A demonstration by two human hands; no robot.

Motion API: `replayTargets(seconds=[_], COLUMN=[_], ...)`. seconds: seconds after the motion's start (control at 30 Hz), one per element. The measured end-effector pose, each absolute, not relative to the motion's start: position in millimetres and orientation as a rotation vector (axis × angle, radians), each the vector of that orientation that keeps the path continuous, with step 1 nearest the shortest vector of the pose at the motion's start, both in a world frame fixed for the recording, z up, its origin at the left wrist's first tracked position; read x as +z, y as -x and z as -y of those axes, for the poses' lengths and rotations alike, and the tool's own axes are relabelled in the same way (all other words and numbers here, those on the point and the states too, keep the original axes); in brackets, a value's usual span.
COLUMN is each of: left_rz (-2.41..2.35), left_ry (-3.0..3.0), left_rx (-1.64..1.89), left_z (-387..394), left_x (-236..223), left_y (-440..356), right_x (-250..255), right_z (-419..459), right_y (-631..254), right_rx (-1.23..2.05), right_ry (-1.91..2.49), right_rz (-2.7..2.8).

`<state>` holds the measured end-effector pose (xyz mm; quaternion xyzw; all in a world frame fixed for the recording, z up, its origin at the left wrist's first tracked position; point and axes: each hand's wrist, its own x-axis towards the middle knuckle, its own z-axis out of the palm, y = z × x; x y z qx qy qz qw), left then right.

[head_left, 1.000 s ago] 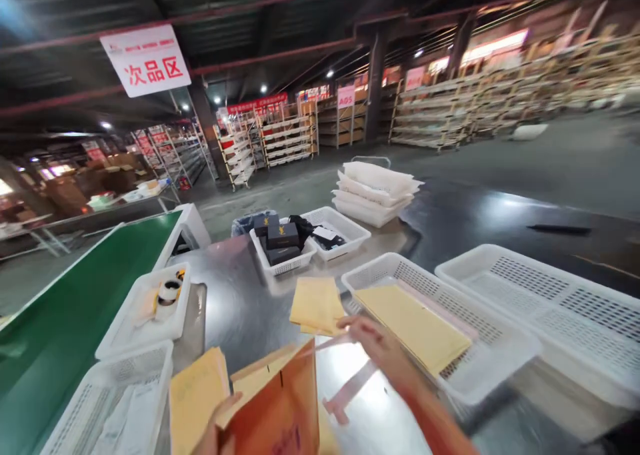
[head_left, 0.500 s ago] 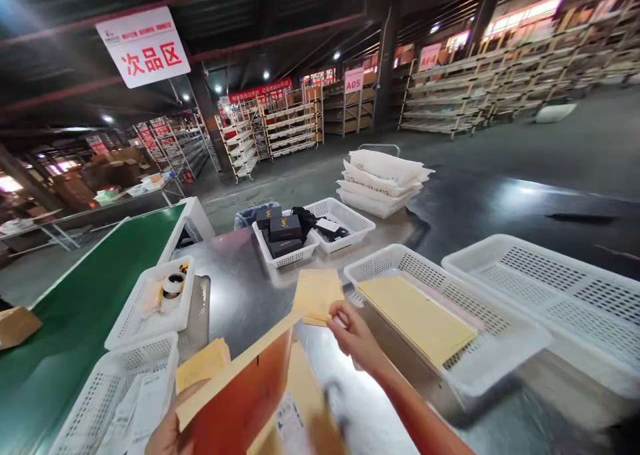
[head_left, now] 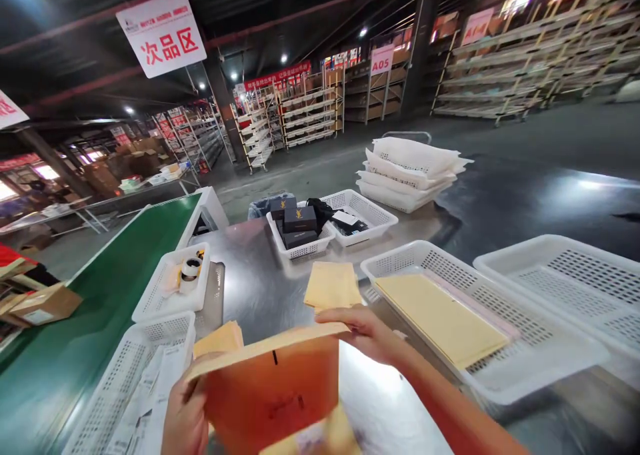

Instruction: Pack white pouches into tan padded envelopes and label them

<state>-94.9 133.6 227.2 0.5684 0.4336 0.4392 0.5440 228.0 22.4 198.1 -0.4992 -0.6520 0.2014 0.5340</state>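
Note:
My left hand (head_left: 185, 412) is closed on the left edge of a large kraft envelope (head_left: 273, 382), tilted up in front of me. Its face towards me looks orange-brown in shadow, and a pale strip runs along its top. At the upper right corner my right hand (head_left: 367, 332) grips the same envelope, fingers on top. Below it lies a yellow packet (head_left: 335, 435), partly hidden, with a blurred white label. Just beyond my right hand is a stack of small yellow envelopes (head_left: 333, 285). More yellow envelopes (head_left: 220, 338) lie behind my left hand.
On the right, a white basket (head_left: 560, 368) holds large yellow envelopes; another basket (head_left: 500, 255) stands beyond. Black boxes (head_left: 300, 218) fill a basket ahead. Left are a basket with tape rolls (head_left: 190, 268), one with papers (head_left: 150, 388), and a green conveyor (head_left: 115, 282).
My right hand has left the small envelope stack and come to the large envelope's upper right corner. The envelope is turned more level across my view. The whole view has swung left.

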Motion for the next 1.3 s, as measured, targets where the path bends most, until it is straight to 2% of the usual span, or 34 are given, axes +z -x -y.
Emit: replayTargets(seconds=[0.07, 0.17, 0.3, 0.37, 0.53, 0.63, 0.8, 0.9, 1.03, 1.13, 1.3], left_rz=[-0.949, -0.571, -0.263, -0.315, -0.585, -0.635, -1.010, -1.092, -0.747, -0.474, -0.779], left_ry=[-1.645, -2.001, -2.166, -2.193, -2.180, -2.071, -2.041, -2.192, -2.608, -2.719, -2.522], left_rx=[1.058, 0.999, 0.770, 0.711, 0.823, 0.825, 1.015, 1.079, 0.919, 0.943, 0.922], left_z=[-139, -147, -151, -151, -146, -142, -140, -133, -110, -102, -107], left_x=[233, 257, 289, 292, 276, 268, 255, 243, 238, 242, 239], left_y=[105, 114, 115, 118, 125, 115, 100, 92, 64, 58, 104], right_x=[203, 220, 241, 247, 251, 243, 211, 202, 212, 223, 210], right_z=[-18, -14, -12, -8, 3, 2, -13, -21, -33, -48, -47], right_y=[-232, -236, -239, -239, -233, -227, -236, -227, -168, -136, -178], right_rx=[0.427, 0.359, 0.320, 0.362, 0.491, 0.415, 0.308, 0.231, 0.143, 0.104, 0.172], right_ry=[1.037, 0.849, 0.806, 0.841, 0.866, 0.988, 1.401, 1.585, 1.523, 1.627, 1.844], right_rz=[1.635, 1.716, 1.826, 1.847, 1.778, 1.697, 1.368, 1.224, 1.814, 2.161, 2.197])
